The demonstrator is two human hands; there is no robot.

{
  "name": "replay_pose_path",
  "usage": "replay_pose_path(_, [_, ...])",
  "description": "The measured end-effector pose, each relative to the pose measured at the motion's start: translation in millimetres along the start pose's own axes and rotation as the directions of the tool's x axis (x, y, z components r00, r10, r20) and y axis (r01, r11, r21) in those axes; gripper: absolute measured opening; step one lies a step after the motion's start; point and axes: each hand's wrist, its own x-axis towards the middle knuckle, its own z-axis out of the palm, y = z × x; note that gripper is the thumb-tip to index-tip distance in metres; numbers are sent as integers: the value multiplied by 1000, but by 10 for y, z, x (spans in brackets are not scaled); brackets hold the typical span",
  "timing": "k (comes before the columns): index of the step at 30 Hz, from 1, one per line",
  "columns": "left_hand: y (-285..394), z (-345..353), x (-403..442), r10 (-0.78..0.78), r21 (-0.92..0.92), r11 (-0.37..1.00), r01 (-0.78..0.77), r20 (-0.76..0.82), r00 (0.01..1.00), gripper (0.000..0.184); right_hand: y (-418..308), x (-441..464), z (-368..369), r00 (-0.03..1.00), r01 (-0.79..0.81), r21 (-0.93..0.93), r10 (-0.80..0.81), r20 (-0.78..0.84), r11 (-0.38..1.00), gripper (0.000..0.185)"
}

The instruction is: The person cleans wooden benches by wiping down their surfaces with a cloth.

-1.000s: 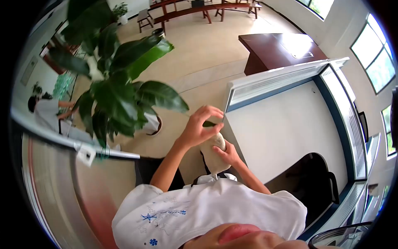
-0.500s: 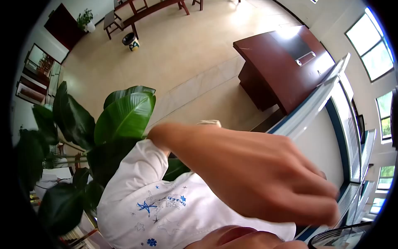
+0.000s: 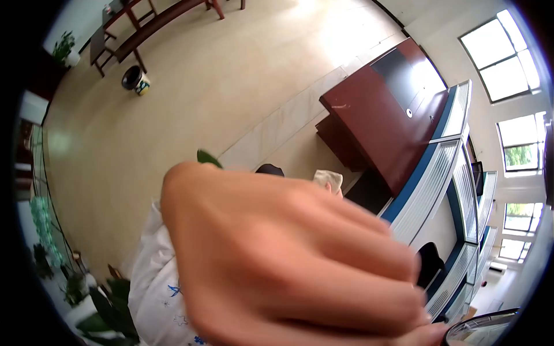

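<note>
My left hand (image 3: 288, 254) fills the lower middle of the head view, close to the camera, its back turned to me and somewhat blurred. Its fingers are curled together, and their tips lie close to the rim of a pair of glasses (image 3: 485, 326) at the lower right. What they hold, if anything, is hidden. A white sleeve with blue stars (image 3: 153, 277) shows to the left of the hand. Beyond the knuckles is a small beige, cloth-like piece (image 3: 328, 176) with a sliver of skin at it. I cannot tell whether that skin is my right hand.
A dark red desk (image 3: 375, 109) stands ahead beside blue-edged partitions (image 3: 427, 179). Farther off are a wooden bench (image 3: 167, 26) and a patterned bin (image 3: 135, 81) on the tiled floor (image 3: 219, 86). Leafy plants (image 3: 109, 311) are at the lower left, windows (image 3: 502, 55) at the right.
My left hand has come nearer the camera and shifted left, covering more of the view. The view has turned, so the large leaves have mostly gone and the beige piece shows more.
</note>
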Motion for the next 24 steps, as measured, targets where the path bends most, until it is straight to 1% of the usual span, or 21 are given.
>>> replay_pose_path(1, [-126, -184, 103, -39, 35, 999, 42, -85, 996, 13, 182, 184, 137, 995, -97, -77, 95, -36, 992, 62])
replay_pose_path(2, [-276, -403, 213, -71, 55, 995, 79, -136, 988, 14, 220, 267, 298, 989, -145, -181, 139, -47, 973, 66])
replay_pose_path(3, [-442, -629, 303, -91, 68, 993, 101, -142, 986, 14, 329, 344, 446, 981, -196, -286, 185, -66, 938, 70])
replay_pose_path(4, [-719, -847, 444, -73, 57, 995, 79, -88, 993, 13, 483, 446, 609, 969, -247, -352, 232, -87, 903, 76])
replay_pose_path(5, [-990, -1064, 587, -56, 43, 997, 57, -34, 998, 12, 593, 523, 759, 945, -320, -425, 317, -80, 847, 76])
replay_pose_path(6, [-1250, -1277, 728, -38, 28, 999, 38, 20, 999, 11, 685, 567, 903, 957, -271, -430, 288, -26, 861, 75])
replay_pose_path(8, [-1891, -1513, 1016, -67, -156, 986, 57, -62, 996, 12, 553, 821, 1392, 945, -252, -480, 320, 63, 840, 74])
replay_pose_path(9, [-2283, -1683, 1137, 10, -226, 974, -2, 34, 999, 13, 462, 972, 1643, 934, -248, -518, 345, 97, 819, 73])
replay_pose_path(11, [-3065, -2013, 1378, 163, -392, 918, -64, 223, 961, 20, 42, 1412, 2188, 918, -212, -586, 365, 157, 782, 72])
replay_pose_path(12, [-3341, -2150, 1607, 175, -386, 922, -40, 320, 931, 20, -221, 1692, 2426, 914, -199, -602, 367, 170, 773, 71])
replay_pose_path(14, [-3928, -2443, 2081, 193, -360, 933, 1, 503, 842, 21, -765, 2343, 2925, 929, -173, -574, 327, 176, 801, 70])
replay_pose_path(15, [-4083, -2624, 2341, 99, -313, 946, 84, 526, 845, 13, -1034, 2661, 3191, 940, -167, -532, 297, 167, 830, 69])
replay_pose_path(16, [-4222, -2855, 2660, 7, -257, 953, 161, 550, 835, 9, -1336, 2974, 3478, 950, -162, -478, 267, 160, 863, 69])
replay_pose_path(17, [-4399, -3120, 2944, -85, -187, 956, 225, 559, 825, 14, -1607, 3376, 3810, 958, -151, -426, 238, 157, 892, 64])
replay_pose_path(18, [-4689, -3363, 3072, -60, -299, 927, 227, 480, 875, 14, -2004, 3745, 4123, 966, -139, -372, 209, 155, 918, 60])
replay_pose_path(19, [-4981, -3607, 3200, -33, -409, 888, 209, 396, 918, 14, -2402, 4028, 4404, 983, -79, -275, 120, 136, 958, 57])
replay_pose_path(20, [-5277, -3850, 3329, -7, -509, 843, 172, 309, 951, 14, -2732, 4392, 4622, 988, -14, -271, 55, 145, 962, 57])
replay_pose_path(21, [-5580, -4087, 3441, -7, -593, 787, 170, 267, 964, 12, -2926, 4697, 4812, 989, 60, -259, -23, 143, 964, 58])
replay_pose_path(22, [-5975, -4229, 3621, -31, -640, 737, 218, 290, 957, 10, -3217, 5046, 5025, 987, 83, -292, -39, 153, 953, 56])
replay_pose_path(24, [-6768, -4504, 3963, -92, -684, 655, 321, 350, 932, 7, -3835, 5697, 5512, 969, 163, -371, -79, 233, 914, 51])
